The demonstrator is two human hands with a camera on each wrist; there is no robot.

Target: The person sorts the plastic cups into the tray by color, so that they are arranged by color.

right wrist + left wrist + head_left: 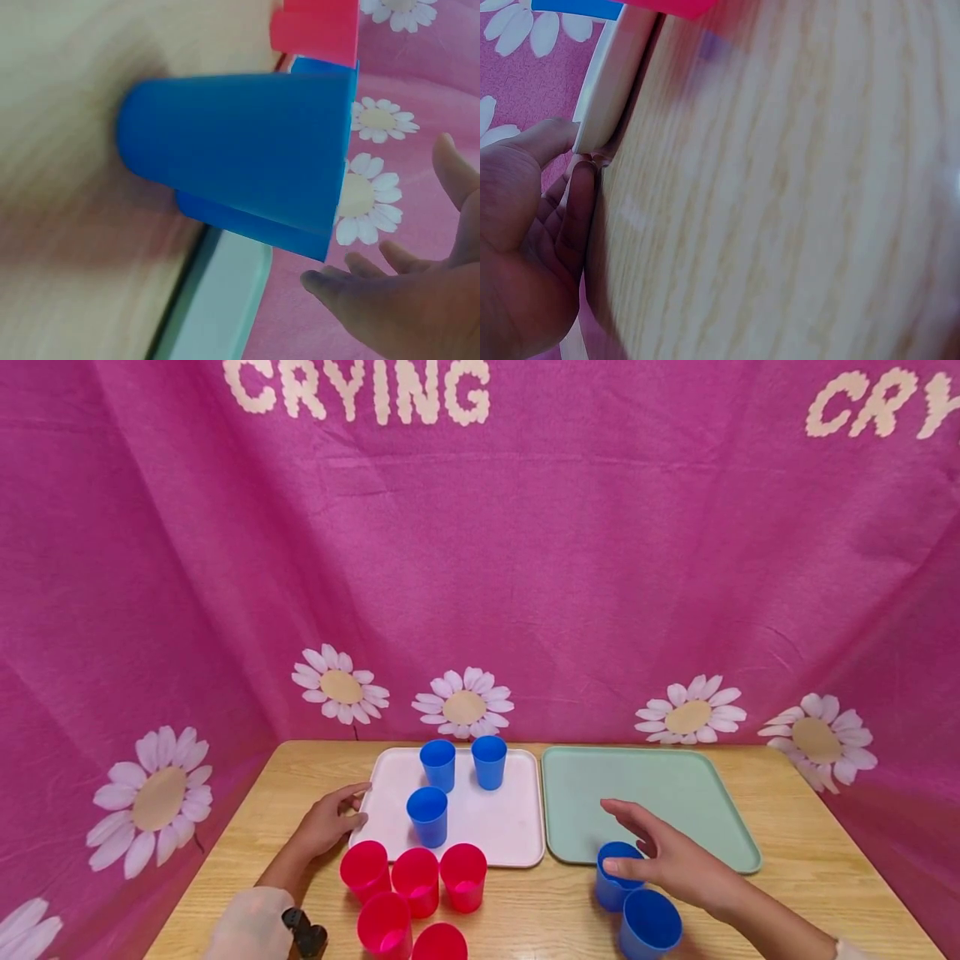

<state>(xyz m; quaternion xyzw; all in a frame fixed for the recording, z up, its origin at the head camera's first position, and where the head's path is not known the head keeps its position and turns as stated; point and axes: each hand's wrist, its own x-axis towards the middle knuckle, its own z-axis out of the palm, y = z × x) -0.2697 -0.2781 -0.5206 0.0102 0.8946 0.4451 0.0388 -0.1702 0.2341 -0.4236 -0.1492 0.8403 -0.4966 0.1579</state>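
Note:
My left hand (324,825) is at the left edge of a white tray (498,827); in the left wrist view the thumb lies on the rim and the fingers are beneath, pinching it. Three upright blue cups stand on this tray, the nearest a blue cup (428,820). My right hand (678,867) hovers with spread fingers over a blue cup (611,889), partly hiding it. A second blue cup (647,931) stands just nearer. A gap shows between the right hand (405,292) and the blue cup (247,142) in the right wrist view.
Several upright red cups, among them a red cup (415,885), cluster in front of the white tray. A pale green tray (637,777) lies to its right, with no cups on it. A pink cloth (525,568) with daisies hangs behind the wooden table (540,910).

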